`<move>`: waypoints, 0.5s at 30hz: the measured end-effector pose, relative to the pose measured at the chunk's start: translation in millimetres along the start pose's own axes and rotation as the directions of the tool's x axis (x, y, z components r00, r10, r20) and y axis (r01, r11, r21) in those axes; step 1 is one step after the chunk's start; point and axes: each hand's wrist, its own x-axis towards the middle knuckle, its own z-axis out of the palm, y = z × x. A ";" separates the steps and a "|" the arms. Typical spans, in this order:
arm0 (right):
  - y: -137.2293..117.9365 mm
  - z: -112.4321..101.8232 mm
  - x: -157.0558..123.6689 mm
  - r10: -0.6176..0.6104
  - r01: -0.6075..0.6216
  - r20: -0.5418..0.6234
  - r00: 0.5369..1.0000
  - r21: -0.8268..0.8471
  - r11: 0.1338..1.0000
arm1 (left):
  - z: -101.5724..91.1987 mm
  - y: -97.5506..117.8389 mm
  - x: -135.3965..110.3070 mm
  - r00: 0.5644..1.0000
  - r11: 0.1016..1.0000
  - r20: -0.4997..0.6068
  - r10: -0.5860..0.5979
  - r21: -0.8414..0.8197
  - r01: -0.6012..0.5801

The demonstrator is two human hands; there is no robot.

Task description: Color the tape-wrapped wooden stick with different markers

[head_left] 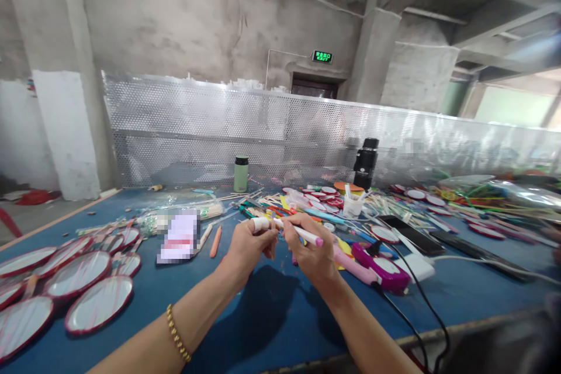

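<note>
From where I stand, the left hand [252, 245] has its fingers bunched, on what I cannot tell; the pen [309, 236] sits above the tabletop [149, 304], gripped by the right hand [316, 254]. A loose pinch could let it slip; a rightward elbow could snag the black cord [402, 312], dragging the purple tool [382, 267]. Counting across: at least eight red-rimmed discs [99, 305], overlapping; one orange stick [215, 242], one green bottle [241, 176], one white cup [353, 208], one black flask [365, 166], one purple tool, one phone [414, 235].
</note>
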 end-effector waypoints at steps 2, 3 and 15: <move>0.0 -0.1 0.1 -0.003 0.003 0.000 1.000 -0.002 1.000 | 0.1 0.3 0.0 1.000 1.000 0.002 -0.001 -0.005 0.001; 0.0 -0.2 0.2 0.001 -0.001 -0.003 1.000 -0.001 1.000 | 0.2 0.5 0.1 1.000 1.000 0.002 -0.002 -0.008 0.002; 3.0 0.4 -0.8 -0.009 0.009 0.010 1.000 -0.008 1.000 | -0.1 -0.1 0.1 1.000 1.000 0.002 -0.002 -0.022 0.003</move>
